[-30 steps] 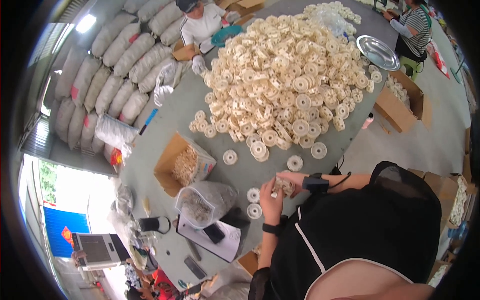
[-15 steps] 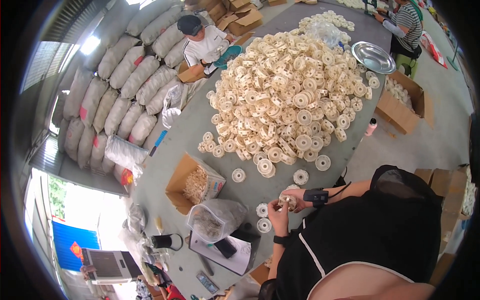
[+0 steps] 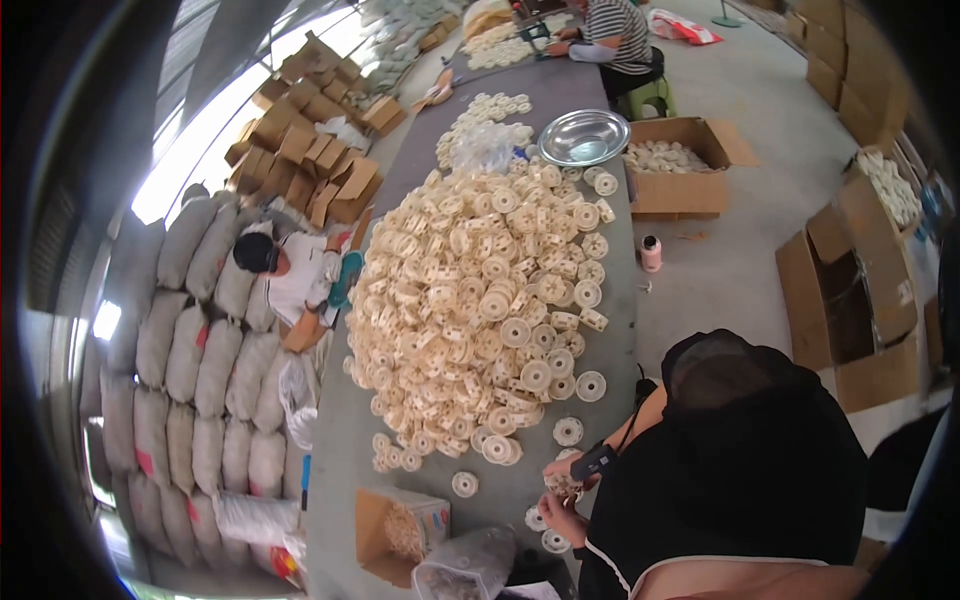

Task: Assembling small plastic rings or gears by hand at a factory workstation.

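Observation:
My right hand [image 3: 585,474], with a dark box-shaped device at its wrist, and my left hand [image 3: 564,520] meet at the table's near right edge. Between them they grip a cream, wheel-shaped plastic part [image 3: 561,487]. Fingers cover much of it, and finer detail is too small to make out. Two similar pieces lie beside my left hand, a whitish disc [image 3: 536,517] and another disc [image 3: 555,541]. Just beyond my right hand rests a single wheel-shaped piece [image 3: 568,431]. A large heap of these cream parts [image 3: 450,290] covers the middle of the table.
An open carton of small pale pieces [image 3: 405,530] and a clear plastic bag [image 3: 465,565] stand at the table's near end. A metal basin [image 3: 584,138] sits beyond the heap. Co-workers are at the left side and far end. Cartons and a pink bottle [image 3: 651,253] are at right.
My view has swung, so the heap and table appear lower and further left, and more of the far end and right-hand floor shows. Both hands still hold the wheel-shaped part.

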Demonstrator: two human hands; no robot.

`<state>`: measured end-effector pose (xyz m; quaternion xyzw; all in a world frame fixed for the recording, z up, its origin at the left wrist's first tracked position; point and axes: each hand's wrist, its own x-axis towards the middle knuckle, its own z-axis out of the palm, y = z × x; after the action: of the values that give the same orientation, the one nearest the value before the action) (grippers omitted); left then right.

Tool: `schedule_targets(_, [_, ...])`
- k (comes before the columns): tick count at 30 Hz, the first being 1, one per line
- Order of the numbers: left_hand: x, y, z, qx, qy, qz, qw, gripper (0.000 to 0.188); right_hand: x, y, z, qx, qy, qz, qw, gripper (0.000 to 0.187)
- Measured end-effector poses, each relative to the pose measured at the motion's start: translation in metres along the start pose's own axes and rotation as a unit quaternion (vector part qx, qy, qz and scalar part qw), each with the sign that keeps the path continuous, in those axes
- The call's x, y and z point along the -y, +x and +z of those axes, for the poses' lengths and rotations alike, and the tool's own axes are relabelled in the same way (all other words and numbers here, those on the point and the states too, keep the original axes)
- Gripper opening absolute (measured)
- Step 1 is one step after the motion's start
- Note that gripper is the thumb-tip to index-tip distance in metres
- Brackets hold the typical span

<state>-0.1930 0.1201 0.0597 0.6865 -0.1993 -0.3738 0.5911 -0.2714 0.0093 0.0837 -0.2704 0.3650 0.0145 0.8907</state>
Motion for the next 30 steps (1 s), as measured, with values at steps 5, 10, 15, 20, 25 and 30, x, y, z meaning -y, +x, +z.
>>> schedule_targets(5, [0.012, 0.010, -0.016, 0.024, -0.289, -0.141, 0.947, 0.032, -0.027, 0.041, -0.007, 0.167, -0.117, -0.074, 0.976, 0.045])
schedule_targets(10, [0.011, 0.013, -0.012, 0.067, -0.290, -0.165, 0.940, 0.031, -0.020, 0.026, -0.001, -0.008, -0.495, -0.204, 0.844, 0.051])
schedule_targets(15, [0.010, 0.010, -0.007, 0.120, -0.293, -0.184, 0.931, 0.030, -0.001, -0.003, 0.001, -0.107, -0.624, -0.277, 0.722, 0.052])
schedule_targets(20, [0.011, 0.008, -0.003, 0.142, -0.306, -0.198, 0.920, 0.031, 0.008, -0.005, -0.002, -0.071, -0.684, -0.349, 0.636, 0.052])
schedule_targets(25, [0.013, 0.016, -0.004, 0.230, -0.450, -0.225, 0.833, 0.036, 0.013, -0.022, -0.002, -0.045, -0.599, -0.392, 0.696, 0.050])
schedule_targets(30, [0.047, 0.020, -0.015, 0.237, -0.492, -0.171, 0.820, 0.024, 0.014, -0.011, -0.005, 0.000, -0.568, -0.440, 0.695, 0.042])
